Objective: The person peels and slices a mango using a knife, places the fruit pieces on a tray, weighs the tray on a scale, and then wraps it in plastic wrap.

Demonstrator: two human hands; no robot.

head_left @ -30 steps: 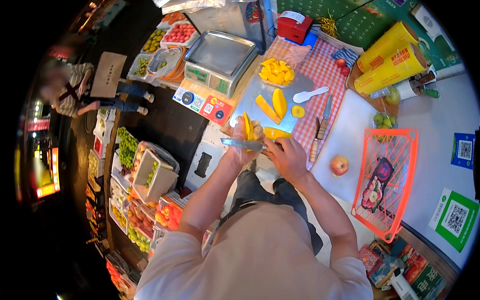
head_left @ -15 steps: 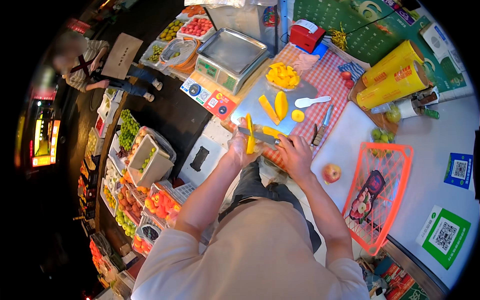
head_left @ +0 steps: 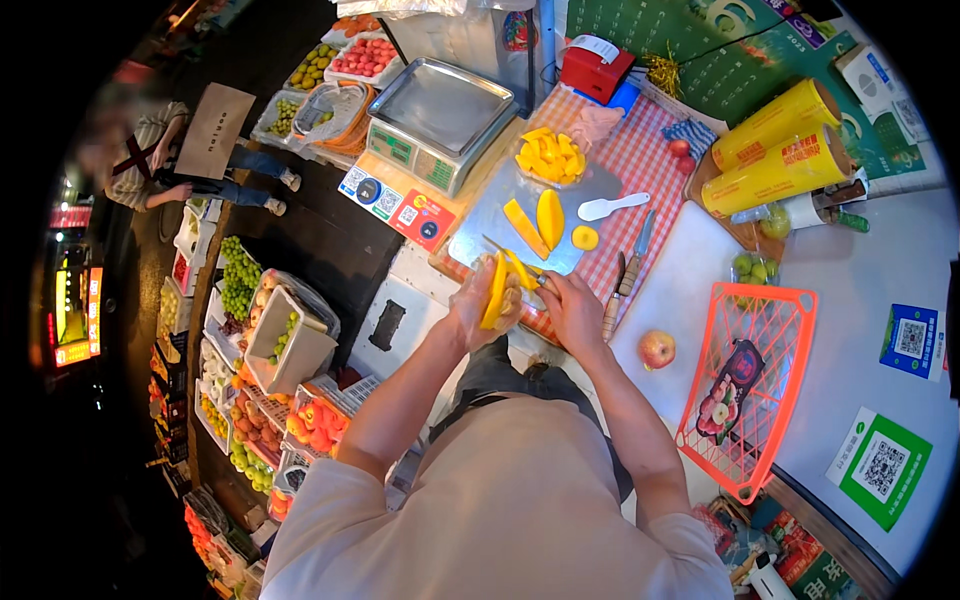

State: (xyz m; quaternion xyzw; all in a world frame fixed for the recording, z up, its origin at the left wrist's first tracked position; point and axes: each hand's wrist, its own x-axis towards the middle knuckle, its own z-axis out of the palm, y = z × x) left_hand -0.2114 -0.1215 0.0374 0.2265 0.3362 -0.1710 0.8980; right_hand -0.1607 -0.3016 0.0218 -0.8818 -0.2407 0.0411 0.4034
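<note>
At far left stands a person (head_left: 150, 165) with a brown paper bag (head_left: 213, 130), then green grapes (head_left: 240, 270) among fruit crates. Right of a digital scale (head_left: 440, 115), the left hand (head_left: 468, 306), in clear plastic, has its fingers curled around a yellow mango piece (head_left: 497, 290) at the near edge of a metal board (head_left: 480, 240). A knife (head_left: 494, 244) crosses the mango, its handle gripped in the right hand's (head_left: 577, 312) fingers. Beyond lies a tub of mango cubes (head_left: 550, 157); further right come a white spoon (head_left: 613, 206), an apple (head_left: 656, 349) and an orange-red basket (head_left: 806, 345).
</note>
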